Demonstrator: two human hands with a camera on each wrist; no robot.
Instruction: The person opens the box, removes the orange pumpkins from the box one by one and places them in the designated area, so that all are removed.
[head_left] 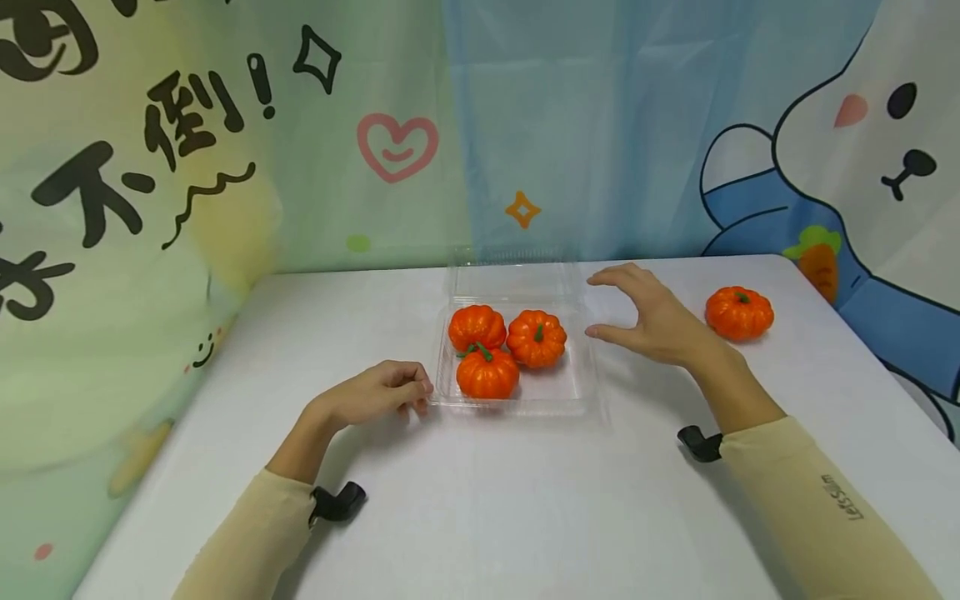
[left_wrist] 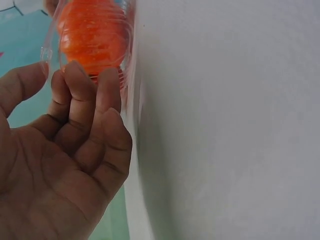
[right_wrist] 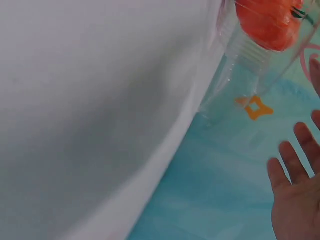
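On a white counter (head_left: 480, 517) before a printed curtain (head_left: 585, 125), the left hand (head_left: 384, 392) pinches the near-left corner of a clear container (head_left: 561, 387) holding three orange pumpkins (head_left: 487, 375). Beside it, the right hand (head_left: 651, 321) gapes, gripping nothing; a fourth pumpkin (head_left: 739, 315) sits farther right.

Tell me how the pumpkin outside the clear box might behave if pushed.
That pumpkin would probably slide before rolling, being squat. Pushed hard, its lobed, rounded sides may make it roll unevenly. Its shiny skin could be slippery.
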